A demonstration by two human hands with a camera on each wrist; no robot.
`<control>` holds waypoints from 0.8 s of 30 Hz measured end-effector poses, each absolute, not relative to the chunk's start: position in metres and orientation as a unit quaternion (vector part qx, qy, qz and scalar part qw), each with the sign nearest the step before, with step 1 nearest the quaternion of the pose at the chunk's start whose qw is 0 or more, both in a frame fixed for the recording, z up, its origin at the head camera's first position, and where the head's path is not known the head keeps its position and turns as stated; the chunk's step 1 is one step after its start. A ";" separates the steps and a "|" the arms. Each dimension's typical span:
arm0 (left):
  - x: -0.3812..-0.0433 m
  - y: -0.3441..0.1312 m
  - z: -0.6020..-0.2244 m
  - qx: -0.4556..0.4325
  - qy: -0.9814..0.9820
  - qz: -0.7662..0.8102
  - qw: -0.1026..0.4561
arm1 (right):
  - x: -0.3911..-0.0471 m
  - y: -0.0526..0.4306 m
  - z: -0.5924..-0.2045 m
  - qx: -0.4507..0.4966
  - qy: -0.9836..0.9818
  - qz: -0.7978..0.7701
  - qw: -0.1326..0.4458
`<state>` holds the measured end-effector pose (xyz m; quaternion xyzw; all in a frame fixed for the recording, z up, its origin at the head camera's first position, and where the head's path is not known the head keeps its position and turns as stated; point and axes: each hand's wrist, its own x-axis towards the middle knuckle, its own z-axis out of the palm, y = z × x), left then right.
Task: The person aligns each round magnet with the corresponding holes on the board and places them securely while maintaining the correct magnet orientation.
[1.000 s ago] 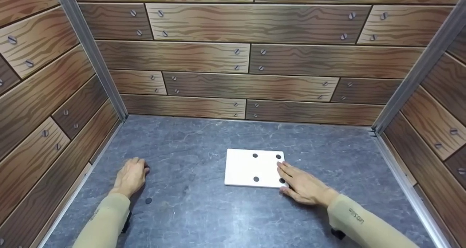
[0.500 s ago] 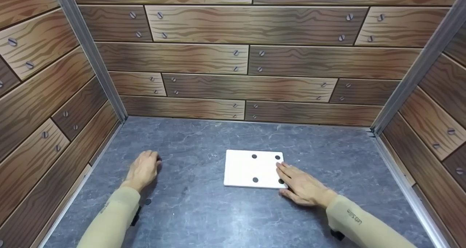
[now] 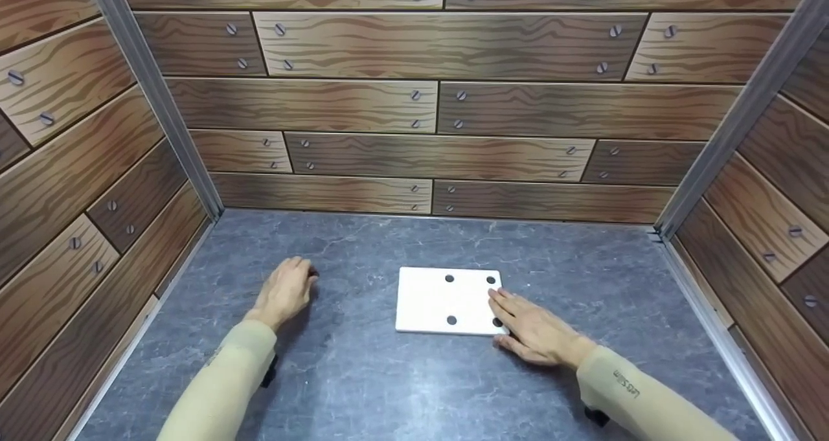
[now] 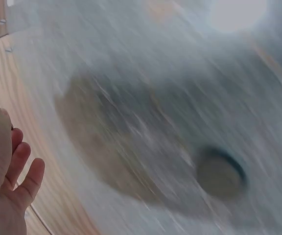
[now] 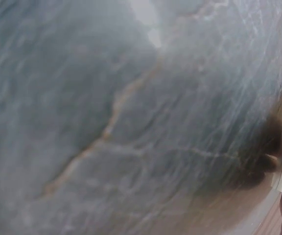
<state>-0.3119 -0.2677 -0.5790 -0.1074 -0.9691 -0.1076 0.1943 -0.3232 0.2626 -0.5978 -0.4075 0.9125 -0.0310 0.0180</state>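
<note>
A flat white board [image 3: 424, 302] lies on the grey marbled table, with several small black discs [image 3: 451, 320] on its right part. My right hand [image 3: 536, 329] rests at the board's right edge, its fingertips on the surface and its thumb by the near corner. To the left of the board, my left hand [image 3: 285, 292] is over the table, thumb and forefinger pinching a small black disc [image 4: 12, 128], of which only a dark edge shows. Another dark disc [image 4: 221, 174] lies on the table in the left wrist view; my left sleeve hides it in the head view.
Wood-patterned walls [image 3: 350, 156] enclose the table [image 3: 363, 383] at the back and on both sides. Grey metal strips [image 3: 155, 98] run along the corners. A dark strap shows under each sleeve.
My left hand has moved to the right and slightly away, towards the board. The loose disc on the table has gone behind the left sleeve. My right hand stays in place on the board.
</note>
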 end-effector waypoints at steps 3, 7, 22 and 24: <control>-0.318 -0.256 -0.576 -0.114 -0.965 -0.117 0.204 | -0.323 0.263 -0.598 -0.406 0.913 -0.034 0.017; -0.325 -0.241 -0.573 -0.118 -0.964 -0.120 0.205 | -0.323 0.263 -0.598 -0.408 0.912 -0.032 0.013; -0.346 -0.185 -0.568 -0.172 -0.960 -0.141 0.171 | -0.321 0.263 -0.599 -0.404 0.914 -0.035 0.010; -0.348 -0.179 -0.566 -0.175 -0.962 -0.136 0.162 | -0.321 0.262 -0.599 -0.404 0.914 -0.036 0.011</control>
